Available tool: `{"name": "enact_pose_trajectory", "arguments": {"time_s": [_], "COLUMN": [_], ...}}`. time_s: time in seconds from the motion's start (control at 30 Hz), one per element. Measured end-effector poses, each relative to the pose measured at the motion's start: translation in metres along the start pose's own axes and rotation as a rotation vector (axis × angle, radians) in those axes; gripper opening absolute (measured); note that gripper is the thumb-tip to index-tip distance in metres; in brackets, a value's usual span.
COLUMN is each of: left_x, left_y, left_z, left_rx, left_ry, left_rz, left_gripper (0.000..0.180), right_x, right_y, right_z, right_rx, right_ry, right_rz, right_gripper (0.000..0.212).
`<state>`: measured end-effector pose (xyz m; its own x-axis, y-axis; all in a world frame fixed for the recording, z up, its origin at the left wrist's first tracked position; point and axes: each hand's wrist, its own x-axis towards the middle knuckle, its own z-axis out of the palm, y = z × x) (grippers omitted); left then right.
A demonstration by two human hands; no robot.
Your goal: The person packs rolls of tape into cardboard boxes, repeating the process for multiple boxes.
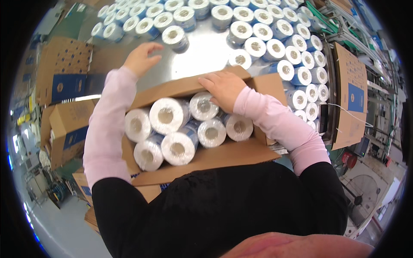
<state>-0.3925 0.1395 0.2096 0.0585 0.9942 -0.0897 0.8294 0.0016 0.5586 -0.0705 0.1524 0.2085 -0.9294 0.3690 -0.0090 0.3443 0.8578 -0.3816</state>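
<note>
right fingers (208,79) on cardboard flap (170,88); open carton (234,154); seven wrapped rolls (177,148) inside

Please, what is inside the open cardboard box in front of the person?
At least seven plastic-wrapped white rolls sit inside the open cardboard box, ends upward. The right hand covers part of the far side; the rolls hide whatever is underneath.

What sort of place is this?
Likely a packing area in a factory: many wrapped white rolls crowd a shiny metal table, and an open cardboard box in front of the person holds more.
</note>
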Motion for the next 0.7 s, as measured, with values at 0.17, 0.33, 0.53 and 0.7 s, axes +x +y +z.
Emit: {"name": "enact_pose_trajectory", "arguments": {"time_s": [0.17, 0.33, 0.53, 0.7], "left_x": [0.143, 0.184, 0.212, 0.199], "left_y": [-0.120, -0.144, -0.122, -0.092], "left_z": [0.069, 0.132, 0.116, 0.111], "left_rx": [0.216, 0.281, 0.857, 0.580], "left_ry": [0.113, -0.154, -0.284, -0.246], "left_rz": [-0.582, -0.854, -0.516, -0.469], "left_gripper": [0.061, 0.076, 0.043, 0.047], "right_x": [0.007, -0.010, 0.018, 0.008], "right_y": [0.129, 0.220, 0.205, 0.210], "right_z": [-0.023, 0.101, 0.116, 0.114], "right_rx": [0.308, -0.060, -0.081, -0.069], "right_ry": [0.301, -0.150, 0.005, -0.010], "right_rz": [0.532, 0.792, 0.917, 0.912], "right_gripper": [0.031, 0.067, 0.042, 0.041]}}
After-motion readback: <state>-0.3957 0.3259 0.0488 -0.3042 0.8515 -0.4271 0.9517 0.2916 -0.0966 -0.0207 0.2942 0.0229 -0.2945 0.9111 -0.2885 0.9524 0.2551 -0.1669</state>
